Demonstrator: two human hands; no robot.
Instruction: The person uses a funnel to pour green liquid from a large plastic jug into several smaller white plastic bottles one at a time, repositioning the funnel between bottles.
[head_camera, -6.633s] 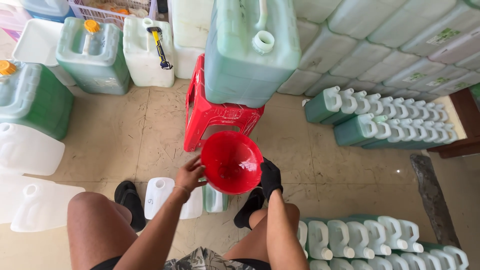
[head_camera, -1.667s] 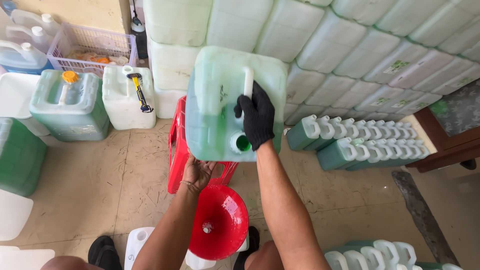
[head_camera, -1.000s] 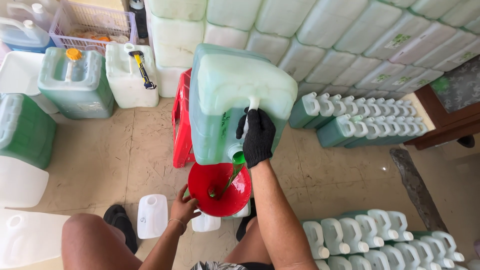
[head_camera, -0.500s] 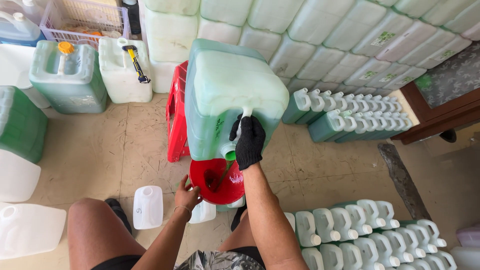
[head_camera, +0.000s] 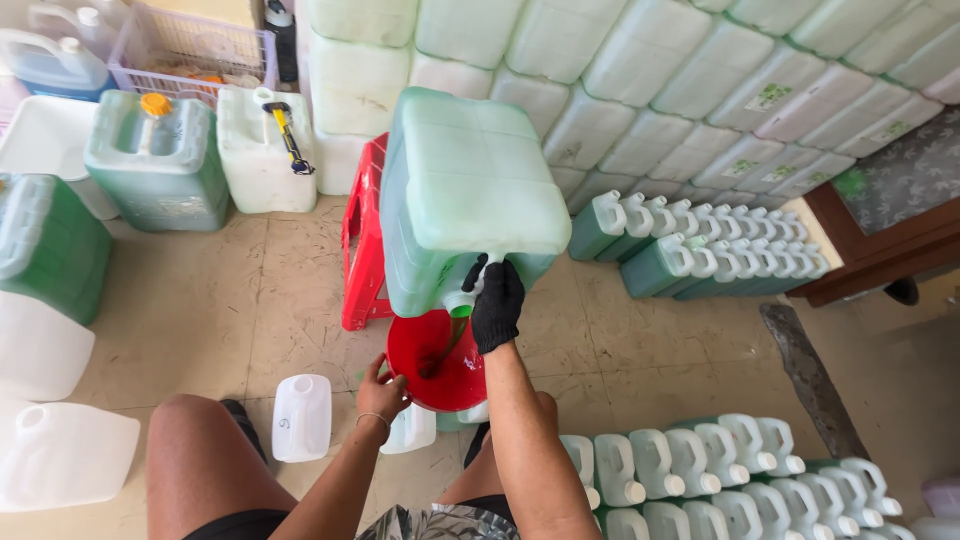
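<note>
Since the earlier frame, the large pale-green jerry can (head_camera: 465, 190) has tipped further forward off the red stool (head_camera: 360, 245), and green liquid now runs from its spout into the red funnel (head_camera: 440, 365) below. The right hand (head_camera: 495, 305), in a black glove, is closed around the can's handle by the spout, holding it tilted. The bare left hand (head_camera: 383, 390) grips the near-left rim of the funnel, fingers curled over the edge; the funnel sits over a small bottle that it mostly hides. A small white bottle (head_camera: 300, 417) stands on the tiled floor (head_camera: 200, 300) just left of that hand, beside the person's knee. Rows of small filled green bottles (head_camera: 700, 245) stand to the right of the stool, and more white-capped ones (head_camera: 720, 470) line up by the right leg. Big stacked cans (head_camera: 640, 70) form a wall behind, and a green can with an orange cap (head_camera: 155, 160) stands at the left.
</note>
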